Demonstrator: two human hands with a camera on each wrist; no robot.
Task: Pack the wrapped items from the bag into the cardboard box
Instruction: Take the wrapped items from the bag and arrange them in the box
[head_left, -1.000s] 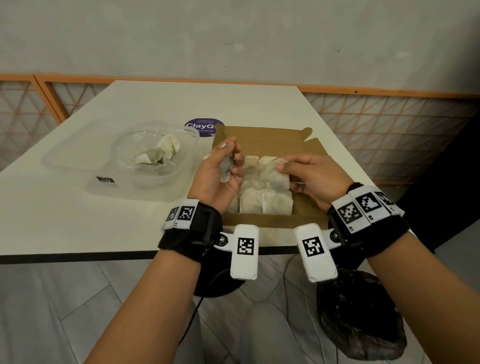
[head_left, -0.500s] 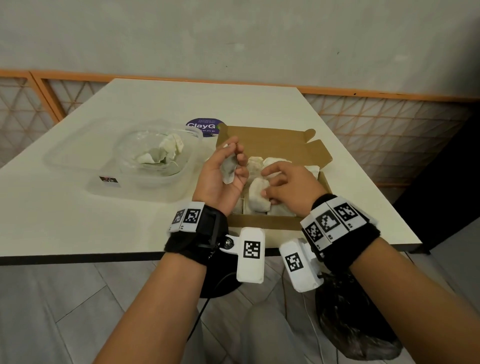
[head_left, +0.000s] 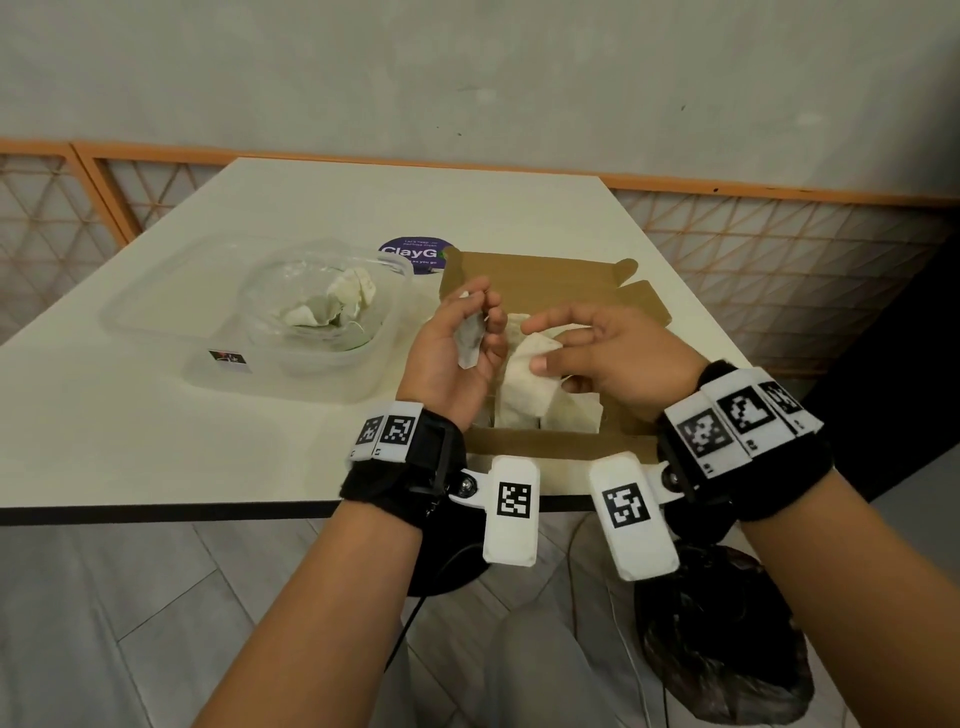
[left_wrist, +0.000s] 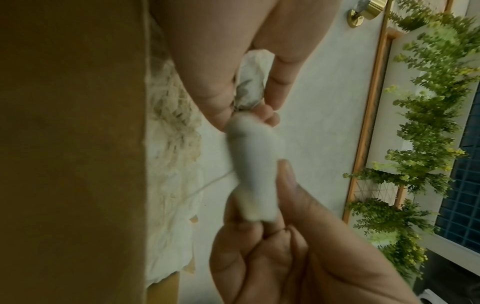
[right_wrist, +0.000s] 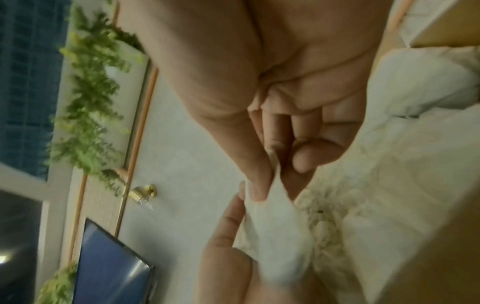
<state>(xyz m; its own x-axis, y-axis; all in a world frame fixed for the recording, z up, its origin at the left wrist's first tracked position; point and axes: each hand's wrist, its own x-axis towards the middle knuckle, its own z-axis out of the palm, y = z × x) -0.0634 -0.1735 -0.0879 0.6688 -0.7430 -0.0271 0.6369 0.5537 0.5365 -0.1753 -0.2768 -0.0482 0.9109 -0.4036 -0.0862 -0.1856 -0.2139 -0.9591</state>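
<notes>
Sticker (head_left: 413, 254) reading "ClayG", left hand (head_left: 452, 358) gripping wrapped item (head_left: 470, 345), right hand (head_left: 613, 353) seemingly pinching another (head_left: 524, 384).

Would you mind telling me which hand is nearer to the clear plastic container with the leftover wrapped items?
Left. The left hand is just right of the plastic container; the right hand is farther right, over the cardboard box.

Brown cardboard box (head_left: 540, 270); seemingly off-white wrapped items (head_left: 524, 384); purple sticker (head_left: 413, 254).
</notes>
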